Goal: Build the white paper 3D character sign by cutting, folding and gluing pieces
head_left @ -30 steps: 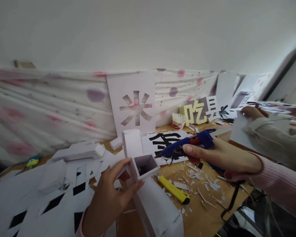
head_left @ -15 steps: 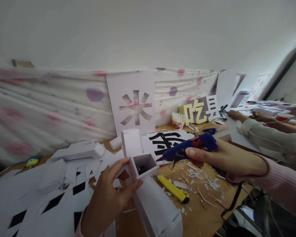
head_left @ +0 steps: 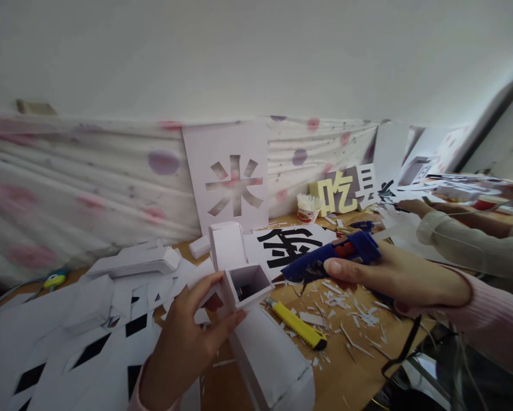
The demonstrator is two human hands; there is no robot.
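Fingers and thumb of my left hand grip a small open-topped white box by its sides. My right hand is wrapped round a blue glue gun, whose nozzle is at the box's right rim; whether they touch I cannot tell. Directly behind the small box stands a white block, and a larger white box form lies in front of it. A yellow utility knife rests on the table to the right.
White paper scraps litter the brown table. Cut sheets and white boxes lie at left. A white board with a cut-out character leans at the back. Another person's sleeves and hands are at right.
The glue gun has shifted very slightly relative to the small box. The other person's hands at the right have moved a little. My left hand keeps its hold.
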